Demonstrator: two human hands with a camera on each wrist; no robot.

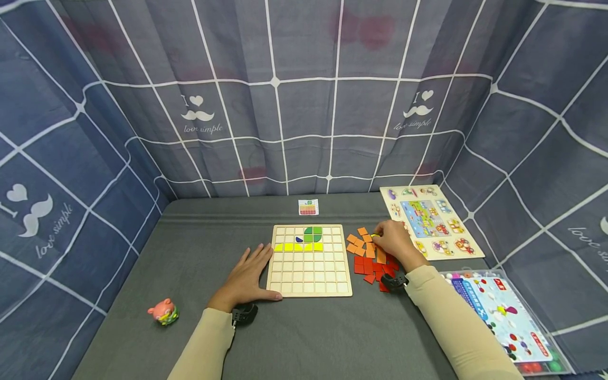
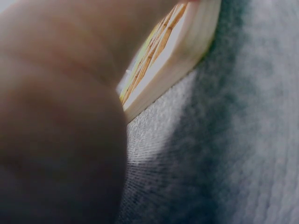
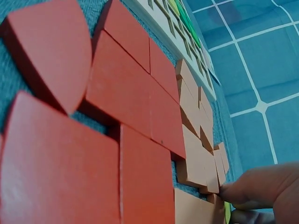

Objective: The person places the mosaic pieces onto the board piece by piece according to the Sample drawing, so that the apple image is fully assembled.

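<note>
A square wooden grid board (image 1: 309, 274) lies at the middle of the table. On it sit a row of yellow pieces (image 1: 299, 247), several green pieces (image 1: 313, 234) and a dark blue piece (image 1: 298, 239). My left hand (image 1: 249, 277) rests at the board's left edge, fingers spread, thumb at the near left corner. To the right of the board my right hand (image 1: 395, 240) pinches a yellow piece (image 3: 227, 212), mostly hidden by the fingers. Orange blocks (image 1: 355, 243) lie beside those fingertips. Red blocks (image 1: 364, 265) are spread nearer me, partly under the wrist.
A small pattern card (image 1: 309, 207) lies behind the board. At the right are a wooden picture board (image 1: 429, 219) and a clear-lidded box (image 1: 513, 322) of coloured parts. A pink pig figurine (image 1: 163, 311) stands at the left. Grid-patterned curtains (image 1: 304, 105) enclose the table.
</note>
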